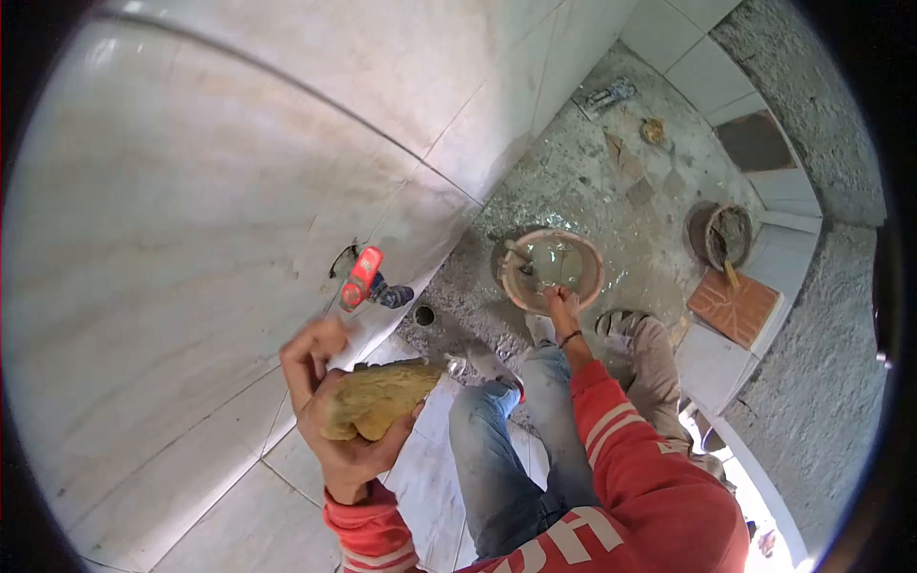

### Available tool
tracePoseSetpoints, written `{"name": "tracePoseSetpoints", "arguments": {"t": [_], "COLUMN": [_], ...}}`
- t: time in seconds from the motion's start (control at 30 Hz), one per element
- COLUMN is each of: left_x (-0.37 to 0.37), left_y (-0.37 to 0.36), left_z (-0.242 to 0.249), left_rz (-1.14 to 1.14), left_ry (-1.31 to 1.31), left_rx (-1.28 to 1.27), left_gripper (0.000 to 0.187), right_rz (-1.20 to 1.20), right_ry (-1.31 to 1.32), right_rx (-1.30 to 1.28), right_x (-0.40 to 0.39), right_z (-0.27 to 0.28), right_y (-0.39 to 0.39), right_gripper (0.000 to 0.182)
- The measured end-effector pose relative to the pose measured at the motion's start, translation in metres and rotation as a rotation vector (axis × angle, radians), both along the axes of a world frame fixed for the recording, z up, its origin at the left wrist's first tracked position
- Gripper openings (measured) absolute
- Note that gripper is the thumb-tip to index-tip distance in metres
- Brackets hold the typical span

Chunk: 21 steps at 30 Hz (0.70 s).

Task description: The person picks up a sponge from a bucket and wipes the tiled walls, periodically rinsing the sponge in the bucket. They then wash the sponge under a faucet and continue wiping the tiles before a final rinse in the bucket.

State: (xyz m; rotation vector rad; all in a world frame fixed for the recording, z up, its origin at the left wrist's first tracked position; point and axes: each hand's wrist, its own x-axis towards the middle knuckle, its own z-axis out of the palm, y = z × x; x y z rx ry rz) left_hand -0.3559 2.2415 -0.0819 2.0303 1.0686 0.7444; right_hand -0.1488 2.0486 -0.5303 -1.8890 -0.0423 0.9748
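Note:
My left hand [330,430] holds a yellow sponge [382,396], folded or crumpled, close to the tiled wall. Its upper fingers are slightly smeared by motion. Just above that hand, a tap with a red handle [361,277] sticks out of the wall. My right hand [564,302] is closed at the near rim of a round bucket [593,258] on the floor. The bucket contains murky water, and a tool or stick leans inside its left side. The right fingertips are partly hidden at the rim.
A drain hole [424,315] lies below the tap. Another person's beige trouser leg [651,368] is beside my right arm. Farther right stand a second bucket [714,234] and a brown tile [734,307]. Debris [611,94] lies on the wet, rough floor.

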Motion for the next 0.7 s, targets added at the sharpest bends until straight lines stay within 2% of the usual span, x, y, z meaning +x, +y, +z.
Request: {"name": "tracePoseSetpoints", "arguments": {"t": [0.03, 0.1, 0.13, 0.2, 0.33, 0.4, 0.5, 0.7], "left_x": [0.014, 0.039, 0.045, 0.054, 0.061, 0.068, 0.070, 0.062], "left_y": [0.013, 0.038, 0.046, 0.055, 0.066, 0.067, 0.069, 0.080], "left_z": [0.012, 0.027, 0.027, 0.021, 0.020, 0.026, 0.028, 0.024], "left_rz": [-0.008, -0.319, -0.328, -0.417, -0.443, -0.472, -0.511, -0.599], "left_ry": [0.006, 0.218, 0.214, 0.368, 0.292, 0.318, 0.352, 0.344], "left_rx": [-0.013, 0.152, 0.141, 0.049, -0.089, -0.077, -0.028, -0.003], "left_gripper": [0.043, 0.038, 0.038, 0.039, 0.038, 0.039, 0.041, 0.037], "right_rz": [-0.008, -0.150, -0.158, 0.017, -0.015, 0.202, 0.192, 0.212], "right_ry": [0.006, 0.150, 0.148, 0.138, 0.187, 0.031, 0.039, 0.072], "right_rx": [-0.013, 0.151, 0.139, 0.217, 0.233, 0.091, 0.068, 0.186], "right_x": [-0.006, -0.026, -0.033, -0.043, -0.064, -0.068, -0.073, -0.074], "right_z": [0.022, 0.074, 0.105, 0.169, 0.283, 0.333, 0.378, 0.401], "right_y": [-0.002, 0.004, 0.008, 0.018, 0.039, 0.052, 0.064, 0.069], "right_gripper": [0.019, 0.017, 0.017, 0.018, 0.023, 0.024, 0.026, 0.022]}}
